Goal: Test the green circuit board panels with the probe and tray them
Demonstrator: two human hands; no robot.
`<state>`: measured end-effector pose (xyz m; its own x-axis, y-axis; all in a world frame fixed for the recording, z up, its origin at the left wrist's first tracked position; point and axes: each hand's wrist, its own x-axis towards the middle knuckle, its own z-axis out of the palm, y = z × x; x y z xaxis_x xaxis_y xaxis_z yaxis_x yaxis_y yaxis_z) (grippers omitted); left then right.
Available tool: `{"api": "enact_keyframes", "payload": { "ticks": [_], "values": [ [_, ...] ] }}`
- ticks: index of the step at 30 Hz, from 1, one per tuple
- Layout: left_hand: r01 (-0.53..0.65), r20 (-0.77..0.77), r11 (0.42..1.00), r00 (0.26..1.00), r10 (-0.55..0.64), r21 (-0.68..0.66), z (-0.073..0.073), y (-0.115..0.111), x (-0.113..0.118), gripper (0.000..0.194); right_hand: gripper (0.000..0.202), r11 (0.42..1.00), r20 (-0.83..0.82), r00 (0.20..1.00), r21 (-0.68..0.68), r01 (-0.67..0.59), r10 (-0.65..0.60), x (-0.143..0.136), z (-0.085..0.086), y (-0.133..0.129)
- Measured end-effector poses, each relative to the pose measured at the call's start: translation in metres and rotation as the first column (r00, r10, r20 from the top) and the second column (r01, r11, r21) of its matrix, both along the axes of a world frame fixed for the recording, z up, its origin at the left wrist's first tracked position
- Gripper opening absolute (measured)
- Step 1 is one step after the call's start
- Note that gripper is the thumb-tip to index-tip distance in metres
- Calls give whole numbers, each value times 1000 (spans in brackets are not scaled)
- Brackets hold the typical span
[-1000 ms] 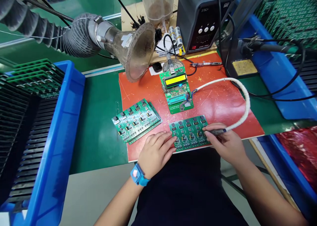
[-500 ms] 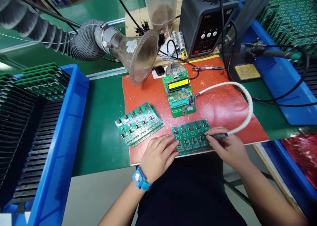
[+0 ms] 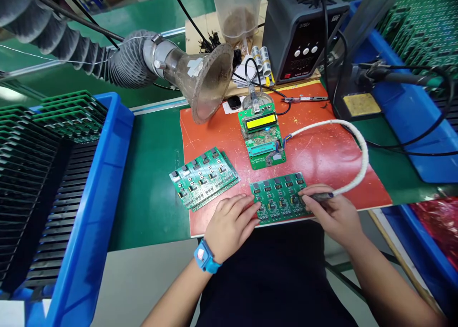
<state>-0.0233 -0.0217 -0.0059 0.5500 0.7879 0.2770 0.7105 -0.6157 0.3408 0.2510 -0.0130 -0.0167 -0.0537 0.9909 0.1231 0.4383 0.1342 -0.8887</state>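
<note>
A green circuit board (image 3: pixel 281 203) with a row of small digit displays lies at the front edge of the red mat. My left hand (image 3: pixel 231 224) lies flat with fingers outstretched, fingertips on the board's left end. In my right hand (image 3: pixel 334 217) is a dark probe (image 3: pixel 320 196), pinched between thumb and fingers, its tip over the board's right part. A white sleeved cable (image 3: pixel 361 150) runs from the probe to a green programmer board (image 3: pixel 263 138) with a lit yellow screen. Left of my board, more circuit boards (image 3: pixel 203 179) lie stacked.
A fume extractor hood (image 3: pixel 213 83) hangs over the back of the red mat (image 3: pixel 318 145). Blue bins with boards stand at left (image 3: pixel 118 121) and right (image 3: pixel 411 145). Behind the mat is a soldering station (image 3: pixel 304 40); tweezers (image 3: pixel 306 99) and a yellow sponge (image 3: pixel 361 104) lie nearby.
The whole view has shifted slightly, so everything appears a little further right. Both hands keep practically the same place on the board, and the probe stays in my right hand.
</note>
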Motion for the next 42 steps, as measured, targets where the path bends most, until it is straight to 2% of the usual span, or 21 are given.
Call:
{"api": "enact_keyframes", "payload": {
  "ticks": [18,23,27,30,33,42],
  "values": [
    [-9,49,999,999,12,-48,2,0,2,32,10,1000,-20,1000,12,6,-6,-2,0,-1],
    [15,113,998,994,-8,-64,7,2,20,37,8,1000,-8,1000,18,1,-1,-1,-2,-1],
    [79,77,994,994,-74,-69,3,9,46,51,6,1000,-14,1000,30,-9,9,0,-2,-1],
    [82,25,995,996,-81,-64,-3,15,59,64,5,999,-19,1000,40,-16,17,-1,-3,0],
    [63,-4,997,998,-64,-50,-7,18,64,69,6,999,-19,1000,37,-19,20,-1,-4,0],
    [36,33,996,999,-34,-82,-7,20,64,60,8,1000,-25,1000,23,-8,8,-2,-4,1]
  ]
}}
